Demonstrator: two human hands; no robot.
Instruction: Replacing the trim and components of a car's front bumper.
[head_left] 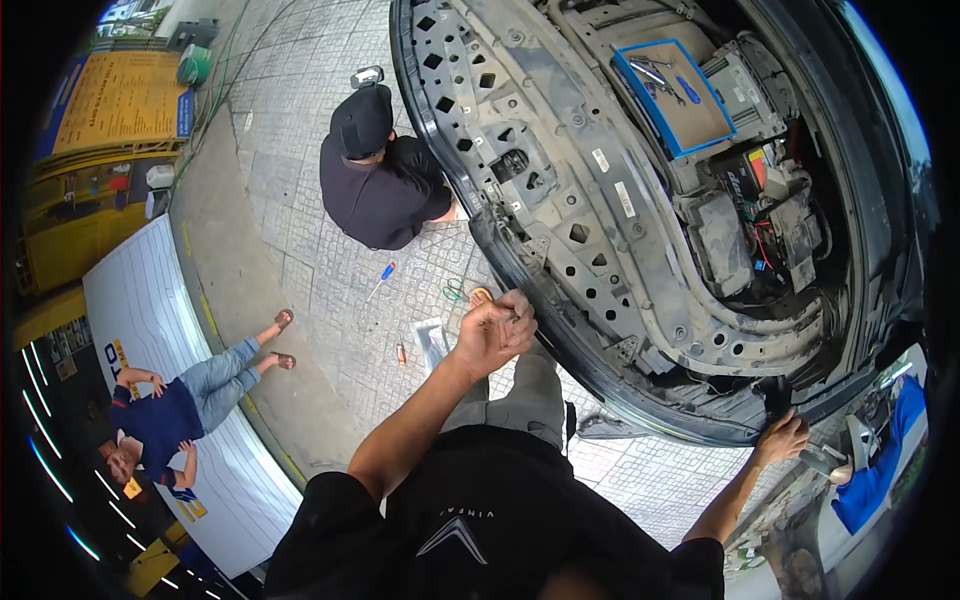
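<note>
Your left hand (497, 325) curls half closed by the open car front's (560, 180) near-left edge; your right (783, 437) bends round its near-right corner. I cannot tell what either holds. The far-right tray (695, 125) likely keeps tools (688, 90) within reach.

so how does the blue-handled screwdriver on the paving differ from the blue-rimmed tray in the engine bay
The blue-handled screwdriver lies on grey paving; the rectangular blue-rimmed tray sits in the engine bay. The screwdriver is slim, the tray broad. The tray holds tools, the screwdriver lies loose. Both have blue parts.
</note>
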